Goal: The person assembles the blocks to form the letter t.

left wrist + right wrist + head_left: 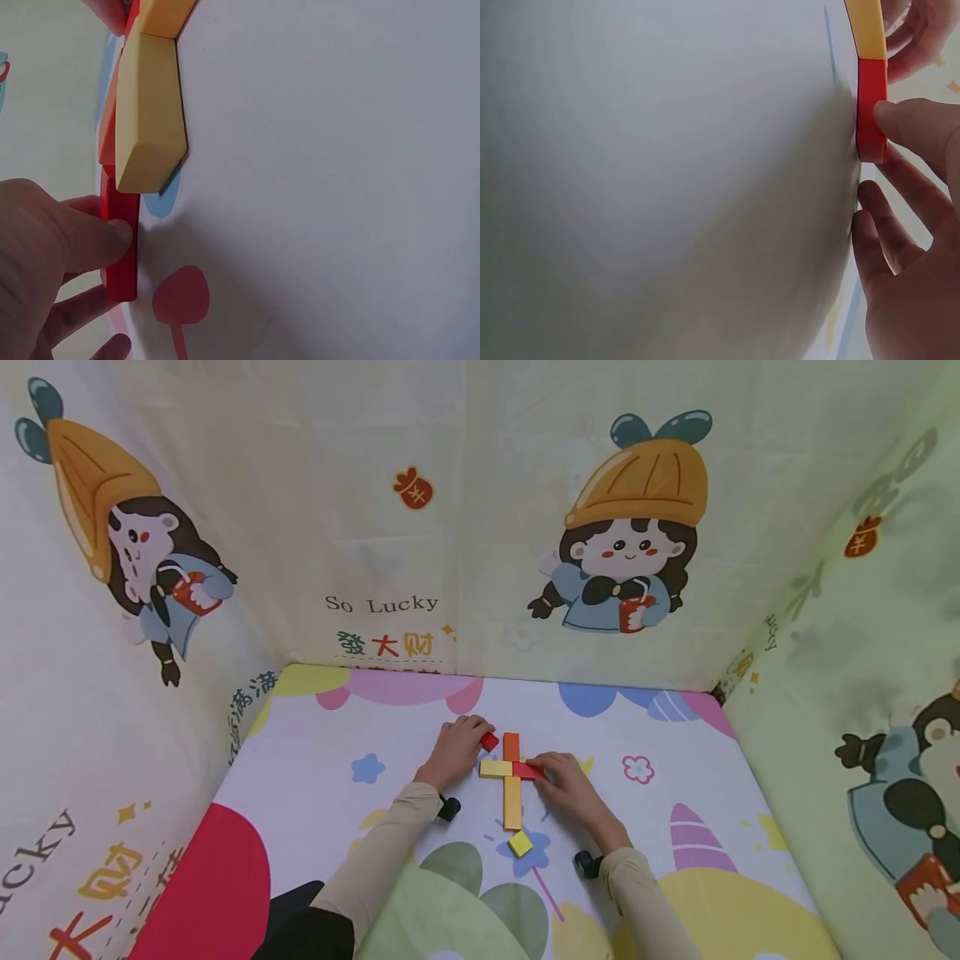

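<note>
Several coloured toy blocks form a cross on the patterned tabletop. An orange block [512, 747] is at its far end, a pale yellow block [495, 769] makes the left arm, and a long yellow-orange block [512, 803] runs toward me. My right hand [566, 783] pinches the red block [871, 112] of the right arm between thumb and fingers; it touches a yellow block's end. My left hand [456, 745] pinches another red block [122, 262], left of the orange block and beyond the pale yellow one. A yellow-green block [521, 843] lies turned near the cross's near end.
The white table mat [315, 793] is printed with coloured shapes. Fabric walls with cartoon figures [633, 535] stand at the back and both sides. A dark object [307, 927] sits by the left forearm at the near edge.
</note>
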Available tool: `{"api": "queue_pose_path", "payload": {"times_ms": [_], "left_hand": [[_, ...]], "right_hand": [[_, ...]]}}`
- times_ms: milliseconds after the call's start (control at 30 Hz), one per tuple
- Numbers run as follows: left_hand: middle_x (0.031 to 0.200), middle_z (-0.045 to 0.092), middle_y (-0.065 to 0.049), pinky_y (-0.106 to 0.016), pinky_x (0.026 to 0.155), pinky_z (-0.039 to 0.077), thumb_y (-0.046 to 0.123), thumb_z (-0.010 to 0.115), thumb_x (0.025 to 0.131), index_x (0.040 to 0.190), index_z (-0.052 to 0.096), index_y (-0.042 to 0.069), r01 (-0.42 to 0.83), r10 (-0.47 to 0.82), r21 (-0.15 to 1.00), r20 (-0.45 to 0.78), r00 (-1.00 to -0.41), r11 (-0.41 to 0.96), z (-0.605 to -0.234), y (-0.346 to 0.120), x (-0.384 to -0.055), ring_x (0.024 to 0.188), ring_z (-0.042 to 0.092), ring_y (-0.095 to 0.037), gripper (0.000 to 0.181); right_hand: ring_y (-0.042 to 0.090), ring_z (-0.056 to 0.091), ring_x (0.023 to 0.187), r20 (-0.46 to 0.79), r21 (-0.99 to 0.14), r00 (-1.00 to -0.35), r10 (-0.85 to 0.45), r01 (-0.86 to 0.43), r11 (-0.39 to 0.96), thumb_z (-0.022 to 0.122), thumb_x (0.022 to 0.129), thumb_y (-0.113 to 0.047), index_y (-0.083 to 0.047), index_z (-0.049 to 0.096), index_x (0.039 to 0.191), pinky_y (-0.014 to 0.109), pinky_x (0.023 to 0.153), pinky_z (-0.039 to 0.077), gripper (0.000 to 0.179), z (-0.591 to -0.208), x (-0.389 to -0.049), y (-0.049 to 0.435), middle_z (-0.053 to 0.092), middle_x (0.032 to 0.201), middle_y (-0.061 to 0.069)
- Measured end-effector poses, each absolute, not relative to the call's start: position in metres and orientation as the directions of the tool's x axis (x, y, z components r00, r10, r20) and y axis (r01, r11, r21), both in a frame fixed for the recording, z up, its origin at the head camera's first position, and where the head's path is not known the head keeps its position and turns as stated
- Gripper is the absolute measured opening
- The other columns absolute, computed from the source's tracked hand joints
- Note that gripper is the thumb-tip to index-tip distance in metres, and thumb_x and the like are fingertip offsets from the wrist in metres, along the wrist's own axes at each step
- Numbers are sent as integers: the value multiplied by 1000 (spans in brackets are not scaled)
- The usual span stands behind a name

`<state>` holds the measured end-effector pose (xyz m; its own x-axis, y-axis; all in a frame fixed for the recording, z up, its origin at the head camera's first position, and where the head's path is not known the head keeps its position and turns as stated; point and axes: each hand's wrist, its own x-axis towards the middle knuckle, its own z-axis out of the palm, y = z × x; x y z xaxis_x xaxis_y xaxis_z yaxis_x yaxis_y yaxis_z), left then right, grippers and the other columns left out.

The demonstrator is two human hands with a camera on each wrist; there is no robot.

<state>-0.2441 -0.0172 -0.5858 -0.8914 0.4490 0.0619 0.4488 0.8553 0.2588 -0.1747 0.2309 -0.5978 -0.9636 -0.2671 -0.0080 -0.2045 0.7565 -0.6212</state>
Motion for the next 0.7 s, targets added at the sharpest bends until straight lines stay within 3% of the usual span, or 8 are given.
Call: {"api": "queue_pose_path", "payload": {"times_ms": [267, 700], "left_hand": [[135, 66, -2, -48, 102, 51, 13, 69, 100, 135, 67, 20, 466, 457, 220, 92, -885, 857, -591, -19, -244, 125, 59, -25, 36], [130, 66, -3, -46, 102, 50, 31, 73, 99, 136, 65, 24, 442, 424, 269, 124, -897, 856, -573, -18, -228, 120, 59, -24, 39]], "right_hand": [[30, 53, 130, 4, -645, -957, -289, -223, 731, 74, 96, -12, -14, 70, 135, 52, 113, 47, 39, -600, -174, 233, 68, 135, 6], [30, 53, 130, -4, -637, -956, -294, -224, 737, 74, 96, -12, -16, 68, 138, 53, 109, 50, 43, -598, -178, 235, 68, 133, 7]]}}
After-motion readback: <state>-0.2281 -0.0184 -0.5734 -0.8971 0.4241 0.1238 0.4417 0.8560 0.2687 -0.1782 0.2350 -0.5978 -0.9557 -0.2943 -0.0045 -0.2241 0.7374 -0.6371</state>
